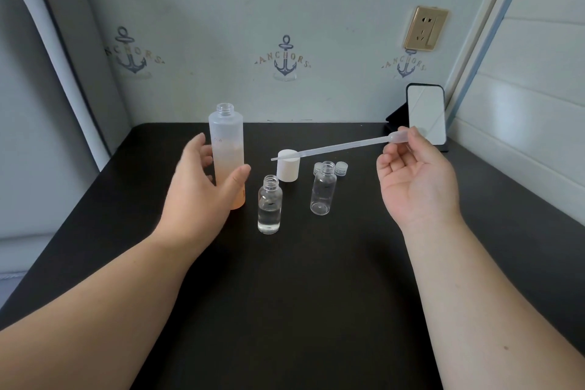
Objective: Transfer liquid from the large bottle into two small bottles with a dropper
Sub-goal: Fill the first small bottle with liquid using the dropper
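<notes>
Right hand pinching dropper

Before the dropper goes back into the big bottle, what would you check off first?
1. Tall frosted large bottle uncapped: ok.
2. Left hand steadies it: ok, fingers curl round it.
3. Right hand pinches the clear plastic dropper bulb: ok.
4. Dropper tip aimed at the bottle mouth: not ok, it lies nearly level over the white cap.
5. Nearer small clear bottle filled: ok, partly.
6. Farther small clear bottle filled: not ok, looks empty.
</notes>
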### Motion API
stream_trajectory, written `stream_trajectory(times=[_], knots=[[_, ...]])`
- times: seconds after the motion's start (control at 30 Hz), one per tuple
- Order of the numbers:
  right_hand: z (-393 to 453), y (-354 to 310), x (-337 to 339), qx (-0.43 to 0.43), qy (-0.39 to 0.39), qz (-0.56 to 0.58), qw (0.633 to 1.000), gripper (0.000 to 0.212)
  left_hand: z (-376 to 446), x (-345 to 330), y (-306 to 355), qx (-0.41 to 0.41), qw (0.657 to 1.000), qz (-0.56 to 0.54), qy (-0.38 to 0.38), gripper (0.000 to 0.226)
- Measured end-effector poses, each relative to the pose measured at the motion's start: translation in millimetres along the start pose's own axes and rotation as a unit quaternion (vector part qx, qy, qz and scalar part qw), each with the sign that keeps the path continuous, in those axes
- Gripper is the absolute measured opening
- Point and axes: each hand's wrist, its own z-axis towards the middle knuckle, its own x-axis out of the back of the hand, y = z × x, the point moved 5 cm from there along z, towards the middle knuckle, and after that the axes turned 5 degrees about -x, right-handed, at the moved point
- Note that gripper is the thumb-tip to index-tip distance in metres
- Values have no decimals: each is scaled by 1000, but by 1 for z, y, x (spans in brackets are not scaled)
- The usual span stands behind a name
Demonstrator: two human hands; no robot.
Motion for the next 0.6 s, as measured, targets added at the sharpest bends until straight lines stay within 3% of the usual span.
stream_trajectory(times=[0.13, 0.23, 0.43, 0.6], knots=[[-1, 0, -3, 0, -7, 0, 1000, 10, 2, -7, -4, 8, 998, 44, -36, 33], [-2, 0, -5, 1, -15, -1, 1000, 22, 1, -4, 0, 2, 999, 37, -37, 31], [-3, -2, -9, 5, -34, 18, 999, 28, -5, -3, 7, -27, 998, 36, -46, 24], [-4, -2, -10, 12, -30, 1, 999, 26, -5, -2, 10, -38, 997, 49, -46, 33]])
